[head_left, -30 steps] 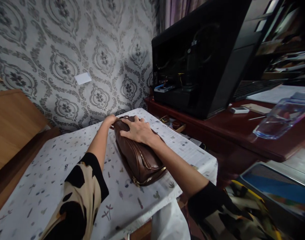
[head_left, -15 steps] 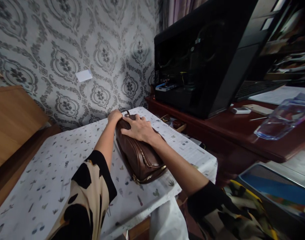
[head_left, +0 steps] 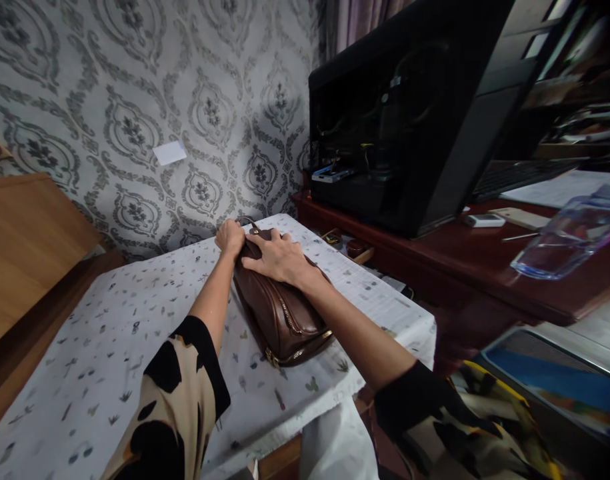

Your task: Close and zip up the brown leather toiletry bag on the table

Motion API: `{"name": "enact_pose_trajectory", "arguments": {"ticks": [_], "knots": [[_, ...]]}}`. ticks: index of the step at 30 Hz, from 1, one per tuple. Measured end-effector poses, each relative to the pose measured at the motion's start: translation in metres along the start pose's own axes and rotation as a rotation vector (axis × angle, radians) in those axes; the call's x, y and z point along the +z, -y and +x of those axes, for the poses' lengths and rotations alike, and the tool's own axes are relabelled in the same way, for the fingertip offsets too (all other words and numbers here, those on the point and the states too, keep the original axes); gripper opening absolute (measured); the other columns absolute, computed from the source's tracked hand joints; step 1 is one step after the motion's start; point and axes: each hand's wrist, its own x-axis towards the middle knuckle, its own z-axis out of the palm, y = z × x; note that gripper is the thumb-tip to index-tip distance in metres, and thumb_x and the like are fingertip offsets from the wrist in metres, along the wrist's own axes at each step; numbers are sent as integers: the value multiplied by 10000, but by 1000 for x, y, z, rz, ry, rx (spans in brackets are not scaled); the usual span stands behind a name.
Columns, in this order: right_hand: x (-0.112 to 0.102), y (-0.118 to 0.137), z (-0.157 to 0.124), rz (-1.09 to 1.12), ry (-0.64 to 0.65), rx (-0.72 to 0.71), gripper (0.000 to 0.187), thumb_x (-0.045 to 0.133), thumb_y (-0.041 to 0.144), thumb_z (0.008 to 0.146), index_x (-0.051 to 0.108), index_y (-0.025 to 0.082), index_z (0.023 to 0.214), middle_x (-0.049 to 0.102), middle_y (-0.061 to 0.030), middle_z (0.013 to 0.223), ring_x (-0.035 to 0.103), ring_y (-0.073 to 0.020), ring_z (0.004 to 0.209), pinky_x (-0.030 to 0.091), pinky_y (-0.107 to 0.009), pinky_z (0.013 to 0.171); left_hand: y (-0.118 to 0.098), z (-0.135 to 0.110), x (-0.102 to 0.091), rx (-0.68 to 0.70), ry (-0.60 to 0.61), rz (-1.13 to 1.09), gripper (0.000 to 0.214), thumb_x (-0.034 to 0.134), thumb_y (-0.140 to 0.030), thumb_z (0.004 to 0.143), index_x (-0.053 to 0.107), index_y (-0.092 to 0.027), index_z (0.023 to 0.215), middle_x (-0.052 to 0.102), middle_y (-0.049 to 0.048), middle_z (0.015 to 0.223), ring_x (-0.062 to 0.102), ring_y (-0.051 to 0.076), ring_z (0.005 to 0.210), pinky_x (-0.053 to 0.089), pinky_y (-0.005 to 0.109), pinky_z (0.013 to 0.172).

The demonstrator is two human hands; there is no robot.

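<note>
Bag [head_left: 267,303] of brown leather lies on the patterned tablecloth [head_left: 149,307], its gold-toned zip [head_left: 289,317] toward the person. The right hand [head_left: 277,259] rests palm down across its top, fingers spread and gripping nothing, probably to stop the soft body from sliding. The left hand [head_left: 230,238] is curled at the bag's far left edge, near a small strap [head_left: 255,229]; its fingertips are hidden, so I cannot tell whether it pinches anything, though opposing the other hand's press would make sense of that position. Right of the covered table, a red-brown desk [head_left: 435,257] bears a dark computer case [head_left: 375,153] and a clear bottle [head_left: 565,237], both well apart from the hands, leaving the arms room.
</note>
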Motion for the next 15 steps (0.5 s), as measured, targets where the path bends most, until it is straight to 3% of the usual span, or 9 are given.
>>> {"name": "enact_pose_trajectory", "arguments": {"ticks": [5, 9, 15], "knots": [[-1, 0, -1, -7, -2, 1, 669, 518, 640, 950, 426, 399, 1567, 513, -165, 1429, 512, -419, 1319, 464, -555, 1021, 2, 0, 0, 7, -6, -21, 375, 421, -329, 1002, 695, -193, 1218, 695, 186, 1311, 632, 346, 1249, 487, 419, 973], [0, -1, 0, 7, -8, -3, 685, 512, 653, 948, 421, 390, 1573, 501, -165, 1457, 514, -425, 1317, 463, -567, 1026, 3, 16, 0, 42, 70, -37, 306, 538, -315, 926, 727, -190, 1131, 720, 168, 1266, 668, 340, 1182, 508, 383, 913], [4, -3, 3, 32, -19, -32, 706, 513, 649, 939, 412, 374, 1581, 362, -99, 1633, 459, -459, 1361, 453, -607, 1043, -5, 48, 9, 70, 265, -89, 89, 725, -233, 751, 745, -158, 795, 768, 98, 844, 736, 263, 860, 513, 291, 701]]}}
